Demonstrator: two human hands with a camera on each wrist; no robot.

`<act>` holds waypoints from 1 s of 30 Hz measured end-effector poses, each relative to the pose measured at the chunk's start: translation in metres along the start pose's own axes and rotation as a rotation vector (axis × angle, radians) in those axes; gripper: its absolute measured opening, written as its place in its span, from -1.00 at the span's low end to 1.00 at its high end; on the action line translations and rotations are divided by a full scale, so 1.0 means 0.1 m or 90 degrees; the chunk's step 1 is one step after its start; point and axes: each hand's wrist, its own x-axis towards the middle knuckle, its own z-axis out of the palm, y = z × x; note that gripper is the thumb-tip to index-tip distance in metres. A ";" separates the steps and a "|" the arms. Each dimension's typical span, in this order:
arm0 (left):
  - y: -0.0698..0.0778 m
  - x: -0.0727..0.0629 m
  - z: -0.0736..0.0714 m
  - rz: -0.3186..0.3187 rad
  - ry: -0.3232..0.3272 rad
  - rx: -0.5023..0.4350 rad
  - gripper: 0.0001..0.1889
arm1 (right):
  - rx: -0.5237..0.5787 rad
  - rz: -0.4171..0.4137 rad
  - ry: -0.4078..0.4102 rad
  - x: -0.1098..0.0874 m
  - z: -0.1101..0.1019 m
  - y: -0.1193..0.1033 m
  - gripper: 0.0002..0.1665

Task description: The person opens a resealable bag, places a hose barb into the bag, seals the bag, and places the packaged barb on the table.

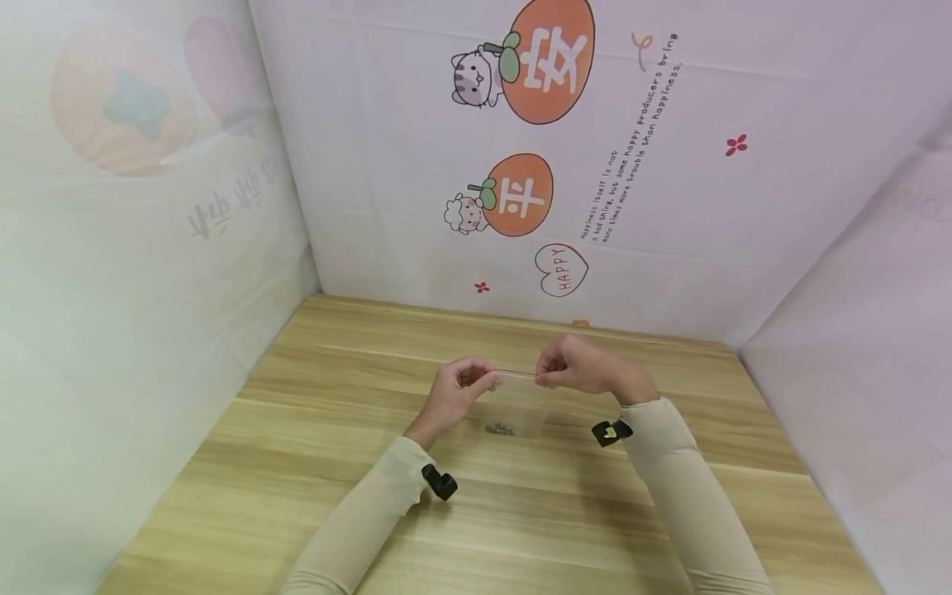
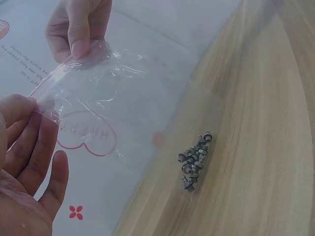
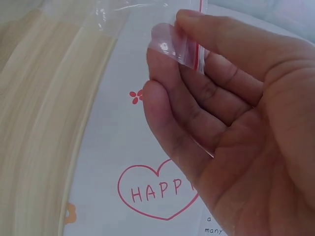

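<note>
A clear zip bag [image 1: 521, 406] with a red line along its top edge hangs between my two hands. My left hand [image 1: 455, 395] pinches one top corner between thumb and fingers. At the opposite corner my right hand [image 1: 583, 365] pinches the bag, thumb on the red seal strip [image 3: 199, 37] in the right wrist view. Several small metal screw-like pieces [image 2: 194, 162] lie gathered in the bottom of the bag, seen through the plastic in the left wrist view. In the head view these pieces show as a small grey cluster over the wooden table.
The wooden table [image 1: 312, 496] runs back to a white printed wall covering [image 1: 402, 207]. Similar white sheets stand on the left [image 1: 149, 289] and on the right [image 1: 855, 347]. A black strap-on camera [image 1: 440, 483] sits at my left wrist, another camera [image 1: 611, 432] at my right.
</note>
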 end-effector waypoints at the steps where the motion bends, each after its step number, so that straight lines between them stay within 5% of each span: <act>1: -0.01 0.00 0.00 0.000 0.000 0.000 -0.80 | -0.005 -0.003 0.001 0.00 0.01 0.00 -0.85; 30: 0.00 -0.01 -0.03 -0.008 0.001 0.005 -0.81 | -0.003 0.012 0.037 -0.06 0.02 0.07 -0.88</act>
